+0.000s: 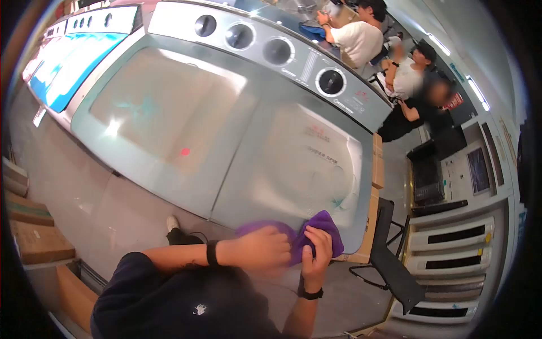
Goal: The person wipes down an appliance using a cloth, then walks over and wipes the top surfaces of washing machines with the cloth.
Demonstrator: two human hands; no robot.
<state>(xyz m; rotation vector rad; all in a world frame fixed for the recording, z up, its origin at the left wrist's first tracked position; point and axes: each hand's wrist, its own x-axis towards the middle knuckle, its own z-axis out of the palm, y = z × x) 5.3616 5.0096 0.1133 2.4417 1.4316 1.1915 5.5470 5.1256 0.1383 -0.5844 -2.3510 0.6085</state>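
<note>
A purple cloth [332,227] is bunched up at the front edge of a twin-tub washing machine [230,164]. Curled against the cloth from the right, my right hand [317,248] has its fingers closed on it. My left hand [262,248] is smeared by motion, but its fingers look wrapped round the blurred left part of the same cloth. Both hands are close together, just in front of the right-hand lid [293,175]. That lid and the wider left-hand lid [169,101] are both down. Several dials, such as the dark knob [330,82], line the back panel.
Another washing machine with a blue sheet [68,68] stands at the far left. Cardboard boxes [42,242] are at lower left. A black folding stool [389,263] is by the right side, near shelved appliances [451,240]. Several people [361,42] are at the back right.
</note>
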